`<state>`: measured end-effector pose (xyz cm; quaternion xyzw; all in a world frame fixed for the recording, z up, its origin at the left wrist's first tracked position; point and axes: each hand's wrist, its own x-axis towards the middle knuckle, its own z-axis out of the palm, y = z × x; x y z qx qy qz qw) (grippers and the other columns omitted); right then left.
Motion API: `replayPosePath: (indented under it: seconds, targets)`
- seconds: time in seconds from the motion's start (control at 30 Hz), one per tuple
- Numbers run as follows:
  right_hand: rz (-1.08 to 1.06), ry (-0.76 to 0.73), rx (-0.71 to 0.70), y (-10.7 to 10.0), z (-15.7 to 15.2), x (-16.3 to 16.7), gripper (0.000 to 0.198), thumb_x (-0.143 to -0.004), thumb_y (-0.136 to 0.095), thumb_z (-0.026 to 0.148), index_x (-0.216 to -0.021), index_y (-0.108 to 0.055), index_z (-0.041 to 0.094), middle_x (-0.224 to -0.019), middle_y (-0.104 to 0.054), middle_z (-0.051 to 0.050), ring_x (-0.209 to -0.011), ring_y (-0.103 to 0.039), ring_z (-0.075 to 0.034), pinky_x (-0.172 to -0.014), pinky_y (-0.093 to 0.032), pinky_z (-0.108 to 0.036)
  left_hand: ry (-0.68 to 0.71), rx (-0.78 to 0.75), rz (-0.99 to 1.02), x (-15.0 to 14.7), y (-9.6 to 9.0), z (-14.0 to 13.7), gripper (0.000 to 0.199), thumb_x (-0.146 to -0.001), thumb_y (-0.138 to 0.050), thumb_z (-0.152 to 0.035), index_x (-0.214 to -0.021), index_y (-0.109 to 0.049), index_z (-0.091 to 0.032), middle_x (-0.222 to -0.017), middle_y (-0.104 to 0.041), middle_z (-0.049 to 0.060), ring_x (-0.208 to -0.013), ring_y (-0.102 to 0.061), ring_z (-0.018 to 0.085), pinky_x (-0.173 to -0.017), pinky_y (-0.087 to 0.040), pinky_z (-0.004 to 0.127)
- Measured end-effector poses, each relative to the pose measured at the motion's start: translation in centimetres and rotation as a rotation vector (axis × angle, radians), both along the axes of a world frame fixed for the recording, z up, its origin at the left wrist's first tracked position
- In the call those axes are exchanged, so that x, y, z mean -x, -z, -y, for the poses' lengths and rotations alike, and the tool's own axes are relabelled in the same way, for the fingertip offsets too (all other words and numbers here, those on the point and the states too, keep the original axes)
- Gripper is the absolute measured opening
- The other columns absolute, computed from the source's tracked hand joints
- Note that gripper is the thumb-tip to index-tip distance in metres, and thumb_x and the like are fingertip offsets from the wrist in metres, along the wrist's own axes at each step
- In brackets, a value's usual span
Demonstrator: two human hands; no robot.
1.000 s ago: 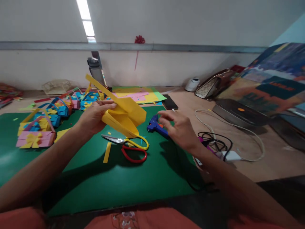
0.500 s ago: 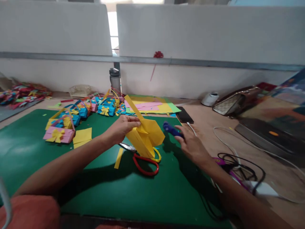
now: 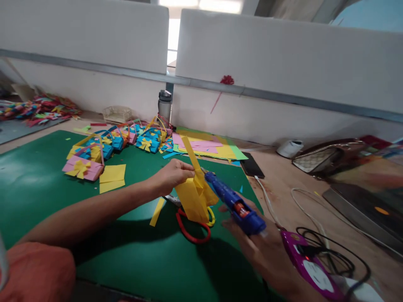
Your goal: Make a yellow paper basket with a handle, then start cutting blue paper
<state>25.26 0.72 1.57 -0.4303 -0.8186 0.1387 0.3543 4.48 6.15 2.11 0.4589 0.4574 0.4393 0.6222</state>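
My left hand (image 3: 176, 174) pinches a folded yellow paper bag (image 3: 192, 199) with a paper strip (image 3: 191, 152) rising from its top. Held in my right hand (image 3: 252, 235) is a blue hot glue gun (image 3: 234, 201), its nozzle close to the upper part of the bag where the strip meets it; whether it touches, I cannot tell. Under the bag lies a pair of scissors (image 3: 192, 239) with a red and a yellow handle, partly hidden. A short yellow paper strip (image 3: 156, 212) rests on the green mat to the left of the scissors.
Finished paper bags with bows (image 3: 83, 167) and yellow paper squares (image 3: 112, 178) sit on the left of the mat (image 3: 126, 256). Coloured sheets (image 3: 210, 144), a bottle (image 3: 164, 107) and a phone (image 3: 252, 165) are behind. Right are a purple power strip (image 3: 310, 266) and cables.
My right hand has brought the glue gun left, up to the yellow paper bag, and turned it so its side shows. My left hand keeps holding the bag. The view has shifted and tilted slightly.
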Motion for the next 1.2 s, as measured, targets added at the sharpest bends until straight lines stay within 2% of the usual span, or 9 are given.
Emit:
replayPosePath:
  seconds: [0.13,0.27,0.5,0.67,0.77,1.0,1.2]
  targets:
    - [0.023,0.006,0.036,0.9,0.1,0.2,0.037,-0.082,-0.052,0.03,-0.119,-0.049,0.026,-0.099,-0.068,-0.003,-0.076,-0.067,-0.018,-0.068,-0.054,-0.028,0.002,-0.025,-0.058,-0.1,0.1,0.2,0.012,-0.063,-0.055,-0.012,-0.052,-0.06,-0.014,-0.044,-0.053,-0.003,-0.038,-0.042,0.007,-0.042,-0.027,0.02]
    - [0.023,0.015,-0.003,1.4,-0.1,0.1,0.036,-0.082,-0.053,0.031,-0.118,-0.049,0.025,-0.1,-0.068,-0.004,-0.08,-0.067,-0.018,-0.07,-0.054,-0.028,0.045,-0.012,-0.059,-0.1,0.1,0.3,0.01,-0.064,-0.055,-0.016,-0.057,-0.062,-0.014,-0.051,-0.058,-0.001,-0.044,-0.048,0.01,-0.046,-0.031,0.021]
    - [0.053,0.0,-0.017,1.4,0.2,0.0,0.035,-0.084,-0.051,0.031,-0.118,-0.049,0.024,-0.104,-0.067,-0.005,-0.087,-0.066,-0.018,-0.076,-0.053,-0.028,0.033,-0.031,-0.077,-0.1,0.2,0.4,0.01,-0.064,-0.054,-0.017,-0.057,-0.061,-0.014,-0.049,-0.055,-0.002,-0.043,-0.047,0.009,-0.046,-0.03,0.021]
    - [0.065,0.046,0.002,1.5,0.1,-0.2,0.036,-0.084,-0.051,0.032,-0.119,-0.049,0.025,-0.102,-0.068,-0.005,-0.085,-0.067,-0.02,-0.073,-0.054,-0.03,0.087,-0.023,-0.036,-0.2,0.2,0.5,0.014,-0.066,-0.054,-0.019,-0.054,-0.06,-0.015,-0.053,-0.058,0.001,-0.046,-0.049,0.011,-0.048,-0.033,0.022]
    - [0.077,0.017,-0.001,1.3,0.2,-0.1,0.036,-0.084,-0.051,0.031,-0.119,-0.048,0.025,-0.103,-0.067,-0.005,-0.087,-0.067,-0.019,-0.073,-0.054,-0.029,0.078,-0.055,-0.044,-0.2,0.5,0.4,0.014,-0.067,-0.054,-0.018,-0.054,-0.059,-0.015,-0.051,-0.056,-0.001,-0.043,-0.046,0.008,-0.046,-0.03,0.02]
    - [0.088,0.007,0.001,1.2,0.3,-0.2,0.036,-0.085,-0.048,0.03,-0.121,-0.047,0.025,-0.109,-0.066,-0.006,-0.091,-0.066,-0.02,-0.077,-0.054,-0.03,0.087,-0.075,-0.041,-0.1,0.8,0.2,0.013,-0.067,-0.056,-0.018,-0.064,-0.068,-0.015,-0.056,-0.063,0.002,-0.049,-0.053,0.011,-0.047,-0.036,0.021]
    - [0.099,-0.011,-0.025,1.5,0.2,-0.3,0.037,-0.085,-0.049,0.027,-0.121,-0.045,0.023,-0.11,-0.066,-0.006,-0.096,-0.064,-0.019,-0.08,-0.053,-0.029,0.087,-0.094,-0.06,0.0,0.9,0.1,0.017,-0.068,-0.055,-0.019,-0.071,-0.071,-0.014,-0.054,-0.063,0.002,-0.049,-0.053,0.012,-0.046,-0.035,0.021]
